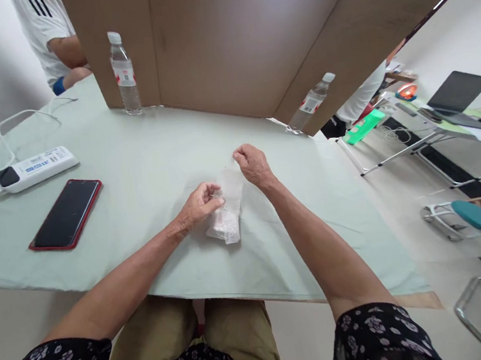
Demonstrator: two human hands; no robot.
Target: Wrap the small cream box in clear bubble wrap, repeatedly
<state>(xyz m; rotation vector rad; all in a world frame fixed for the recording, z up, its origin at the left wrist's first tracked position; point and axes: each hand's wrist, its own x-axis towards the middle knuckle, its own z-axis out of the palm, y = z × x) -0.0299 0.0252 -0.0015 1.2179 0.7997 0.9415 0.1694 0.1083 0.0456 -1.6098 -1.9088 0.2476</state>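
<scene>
A crumpled piece of clear bubble wrap [227, 220] lies on the pale green cloth between my hands, with something whitish and reddish inside that I cannot make out. My left hand [202, 204] rests at its left edge, thumb and fingers curved around the wrap's side. My right hand [252, 163] is closed in a pinch at the wrap's upper right corner. Whatever sits between those right fingertips is too small to name.
A red-edged phone [66, 214] and a white power strip [37, 169] with cables lie at left. Two water bottles [126, 80] [311, 103] stand by a cardboard screen [213, 42] at the back. A person in white [46, 34] sits beyond, at upper left.
</scene>
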